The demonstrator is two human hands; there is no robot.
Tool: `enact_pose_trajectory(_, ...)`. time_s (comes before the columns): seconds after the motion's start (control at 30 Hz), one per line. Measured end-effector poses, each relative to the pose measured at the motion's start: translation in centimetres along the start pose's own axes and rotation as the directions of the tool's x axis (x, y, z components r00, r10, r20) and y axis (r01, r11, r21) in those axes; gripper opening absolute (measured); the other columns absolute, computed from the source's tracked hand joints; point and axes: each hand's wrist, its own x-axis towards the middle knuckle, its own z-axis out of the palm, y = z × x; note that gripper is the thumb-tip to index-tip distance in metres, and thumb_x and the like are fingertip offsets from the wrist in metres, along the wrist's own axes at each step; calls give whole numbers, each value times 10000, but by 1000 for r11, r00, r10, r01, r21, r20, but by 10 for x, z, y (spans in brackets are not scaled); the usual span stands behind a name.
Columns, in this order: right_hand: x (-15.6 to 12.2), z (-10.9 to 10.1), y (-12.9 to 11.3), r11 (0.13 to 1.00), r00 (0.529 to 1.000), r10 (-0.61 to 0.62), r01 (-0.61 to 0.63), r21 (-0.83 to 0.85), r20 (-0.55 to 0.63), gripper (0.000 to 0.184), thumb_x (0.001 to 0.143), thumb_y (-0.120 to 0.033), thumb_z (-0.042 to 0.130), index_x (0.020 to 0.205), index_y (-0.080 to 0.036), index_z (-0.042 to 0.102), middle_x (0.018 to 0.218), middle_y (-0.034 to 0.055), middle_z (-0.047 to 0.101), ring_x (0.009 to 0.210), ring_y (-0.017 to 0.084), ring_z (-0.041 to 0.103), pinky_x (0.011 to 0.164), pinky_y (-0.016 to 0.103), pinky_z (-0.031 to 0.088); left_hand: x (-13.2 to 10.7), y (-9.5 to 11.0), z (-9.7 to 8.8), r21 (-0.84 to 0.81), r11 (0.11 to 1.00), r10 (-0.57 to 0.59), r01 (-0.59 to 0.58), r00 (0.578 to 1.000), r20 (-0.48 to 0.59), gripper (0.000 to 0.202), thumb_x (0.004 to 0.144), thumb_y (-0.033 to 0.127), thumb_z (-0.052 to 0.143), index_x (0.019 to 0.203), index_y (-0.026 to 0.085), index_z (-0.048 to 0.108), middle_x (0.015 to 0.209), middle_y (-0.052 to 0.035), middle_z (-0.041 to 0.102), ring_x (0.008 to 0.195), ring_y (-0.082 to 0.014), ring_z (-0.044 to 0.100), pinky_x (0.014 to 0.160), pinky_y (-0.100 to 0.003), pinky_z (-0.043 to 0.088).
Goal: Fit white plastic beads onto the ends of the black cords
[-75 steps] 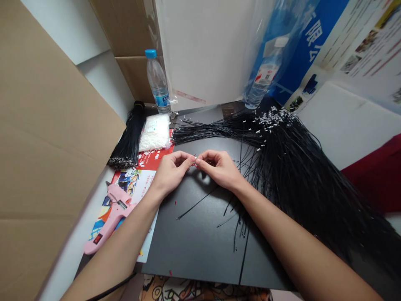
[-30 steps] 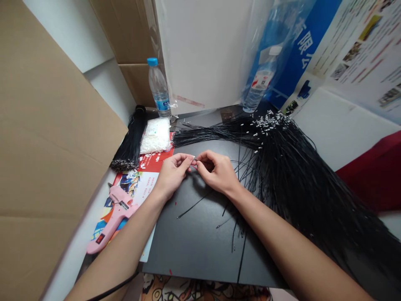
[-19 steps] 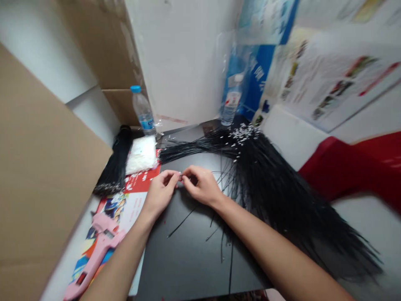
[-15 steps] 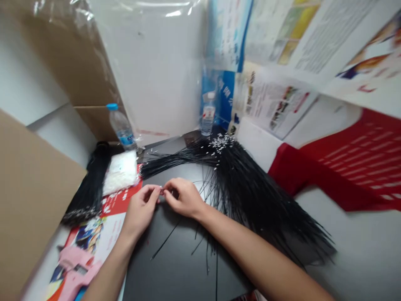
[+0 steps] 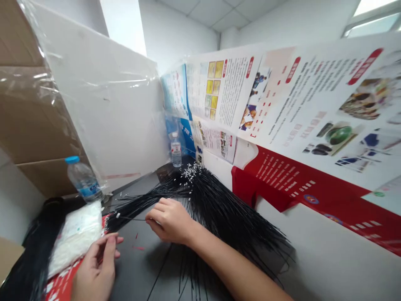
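My right hand (image 5: 169, 220) pinches one thin black strand (image 5: 133, 219) with a small white piece on its far end, held out leftward above the dark table (image 5: 134, 276). Lower left, my left hand (image 5: 95, 265) has thumb and fingertips pressed together; whether anything is between them cannot be made out. It is apart from the strand, beside a clear bag of white material (image 5: 78, 236). Beyond my right hand lies a large bundle of black strands (image 5: 234, 213), with many white ends (image 5: 191, 173) at its far tip. Another bunch of strands (image 5: 147, 196) stretches to the left.
A blue-capped bottle (image 5: 83, 179) and a smaller clear bottle (image 5: 176, 152) stand at the back. Dark strands (image 5: 28, 251) fill the left edge. Printed boards (image 5: 282, 175) and a plastic-covered white panel (image 5: 119, 125) wall the table. Small red scraps (image 5: 138, 248) lie between the hands.
My hands, earlier together at a small thing, have separated; the left is lower left. A strand with a white end now shows in my right hand. The camera has tilted up and turned right.
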Motion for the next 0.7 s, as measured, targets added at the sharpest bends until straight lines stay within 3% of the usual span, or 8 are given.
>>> enact_pose_trajectory(0.1, 12, -48, -6, 992, 995, 89, -92, -81, -43, 241, 1003, -255, 446, 910, -201, 662, 793, 25, 712, 715, 143, 621, 618, 266, 383, 0, -7, 2, 139, 989, 32, -47, 994, 106, 361, 883, 553, 497, 935, 248, 682, 799, -28, 756, 568, -197, 671, 593, -298, 546)
enact_pose_trajectory(0.17, 21, -83, -1, 948, 961, 277, -276, -158, -13, 204, 976, -204, 456, 941, -191, 656, 812, 46, 728, 723, 152, 659, 624, 253, 401, 0, -11, 7, 164, 972, 139, -169, 974, 182, 301, 883, 515, 509, 918, 268, 677, 775, -9, 752, 523, -191, 648, 580, -297, 541)
enact_pose_trajectory(0.23, 31, -109, 16, 813, 842, 538, -503, -293, 47, 203, 948, -166, 464, 980, -169, 664, 843, 96, 744, 747, 194, 698, 638, 268, 423, -1, -12, 12, 168, 947, 227, -275, 939, 258, 276, 895, 491, 511, 913, 276, 684, 817, -15, 764, 623, -208, 694, 623, -294, 558)
enact_pose_trajectory(0.33, 42, -120, 55, 575, 585, 798, -670, -469, 143, 235, 899, -162, 522, 1044, -154, 708, 979, 189, 751, 933, 276, 727, 725, 310, 478, -7, -3, 17, 143, 909, 304, -391, 859, 413, 275, 934, 430, 476, 901, 270, 698, 913, -38, 771, 801, -221, 731, 711, -290, 574)
enact_pose_trajectory(0.4, 45, -111, 79, 515, 508, 845, -692, -506, 167, 226, 860, -169, 595, 1038, -137, 730, 994, 222, 748, 960, 300, 731, 757, 329, 499, -14, 6, 20, 102, 883, 349, -458, 786, 511, 279, 956, 374, 449, 887, 267, 698, 898, -39, 765, 815, -214, 728, 751, -292, 569)
enact_pose_trajectory(0.53, 43, -74, 94, 530, 508, 838, -664, -527, 202, 253, 896, -216, 576, 1071, -105, 721, 1052, 254, 733, 989, 336, 731, 790, 380, 514, -31, 23, 29, 12, 862, 409, -506, 711, 573, 266, 962, 270, 427, 1000, 261, 691, 984, -45, 770, 895, -204, 731, 800, -285, 557)
enact_pose_trajectory(0.6, 45, -51, 84, 592, 558, 794, -620, -515, 242, 295, 945, -253, 507, 1137, -122, 690, 1093, 225, 731, 1020, 326, 723, 804, 383, 513, -37, 29, 35, -65, 862, 442, -503, 681, 584, 270, 952, 233, 442, 1054, 260, 690, 1018, -47, 772, 923, -203, 726, 836, -290, 551)
enact_pose_trajectory(0.7, 54, -13, 61, 774, 684, 626, -485, -407, 375, 299, 963, -320, 495, 1187, -198, 650, 1128, 126, 735, 1047, 262, 705, 817, 337, 508, -41, 34, 40, -187, 854, 487, -485, 619, 616, 317, 916, 161, 492, 1143, 278, 680, 1050, -28, 763, 961, -185, 712, 892, -282, 537)
